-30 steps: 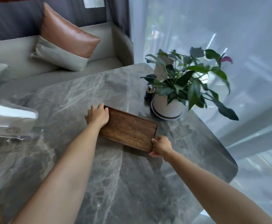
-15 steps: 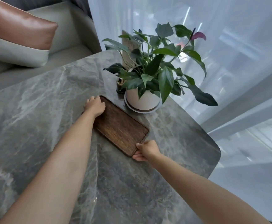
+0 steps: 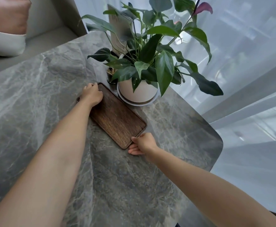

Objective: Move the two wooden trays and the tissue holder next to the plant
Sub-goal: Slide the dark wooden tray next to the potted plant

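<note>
A dark wooden tray (image 3: 117, 117) lies flat on the grey marble table (image 3: 35, 99), its long side almost touching the saucer of the plant's white pot (image 3: 138, 94). My left hand (image 3: 92, 95) grips the tray's far end. At the near end, my right hand (image 3: 142, 143) holds the tray's corner, fingers curled under the edge. The plant (image 3: 150, 46) has broad green leaves and one purple flower. The second tray and the tissue holder are out of view.
A small dark holder with sticks (image 3: 111, 76) stands just behind the tray beside the pot. A card (image 3: 119, 30) stands among the leaves. The table's rounded corner (image 3: 215, 145) lies to the right, sheer curtains beyond. A sofa with cushions (image 3: 6, 27) is at the far left.
Both hands have slid the tray to the right, closer to the plant pot. The view has turned right, so the tissue holder and the other tray have left the frame.
</note>
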Demonstrator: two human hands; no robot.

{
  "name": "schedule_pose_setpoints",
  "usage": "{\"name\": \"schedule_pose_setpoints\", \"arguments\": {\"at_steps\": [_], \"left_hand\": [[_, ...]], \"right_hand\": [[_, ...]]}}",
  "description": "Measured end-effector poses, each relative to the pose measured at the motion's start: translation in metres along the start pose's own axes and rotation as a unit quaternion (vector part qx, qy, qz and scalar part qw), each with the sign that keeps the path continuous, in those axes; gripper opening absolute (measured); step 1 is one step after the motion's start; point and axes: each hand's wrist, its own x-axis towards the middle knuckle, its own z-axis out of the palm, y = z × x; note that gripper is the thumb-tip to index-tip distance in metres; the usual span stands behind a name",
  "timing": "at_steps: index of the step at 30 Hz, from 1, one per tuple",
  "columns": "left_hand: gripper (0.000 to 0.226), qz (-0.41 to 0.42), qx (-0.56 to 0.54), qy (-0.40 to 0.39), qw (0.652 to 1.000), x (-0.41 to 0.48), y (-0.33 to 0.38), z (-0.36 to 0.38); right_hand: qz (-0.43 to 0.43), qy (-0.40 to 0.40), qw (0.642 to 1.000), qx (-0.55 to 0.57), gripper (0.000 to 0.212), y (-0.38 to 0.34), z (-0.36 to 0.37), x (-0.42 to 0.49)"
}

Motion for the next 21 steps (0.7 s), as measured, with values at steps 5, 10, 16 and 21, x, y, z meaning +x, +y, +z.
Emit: {"name": "schedule_pose_setpoints", "arguments": {"at_steps": [5,10,16,21], "left_hand": [[0.046,0.017,-0.002,0.008,1.000,-0.001,-0.001,0.001],[0.059,0.059,0.010,-0.023,0.998,-0.007,-0.004,0.003],[0.062,0.075,0.059,0.010,0.995,-0.031,-0.012,0.007],[0.062,0.064,0.090,0.038,0.993,-0.059,-0.033,0.000]], "right_hand": [[0.003,0.007,1.000,-0.001,0.025,-0.001,-0.002,0.001],[-0.015,0.025,0.999,-0.022,0.026,0.000,-0.001,-0.001],[-0.055,0.072,0.993,-0.080,0.036,0.000,-0.002,-0.012],[-0.173,0.173,0.926,-0.288,0.036,-0.008,0.000,-0.035]]}}
